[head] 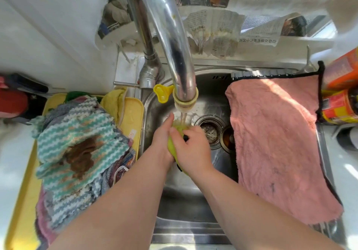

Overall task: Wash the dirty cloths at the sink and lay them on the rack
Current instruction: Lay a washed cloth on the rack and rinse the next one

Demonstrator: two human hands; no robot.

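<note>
Water runs from the chrome tap (180,71) onto a yellow-green cloth (172,146) bunched between both hands over the steel sink (186,201). My left hand (162,135) presses the cloth from the left with its fingers stretched up under the stream. My right hand (190,147) grips the cloth from the right with curled fingers. A pink cloth (275,145) lies spread on the rack (321,147) across the sink's right side. A pile of dirty cloths, topped by a striped teal one with a brown stain (77,149), sits on a yellow tray (133,114) at the left.
The sink drain (210,131) lies just right of the hands. Orange tins (341,102) stand at the right edge beside the rack. A red object (11,102) sits at the far left. Newspaper (219,30) lines the ledge behind the tap.
</note>
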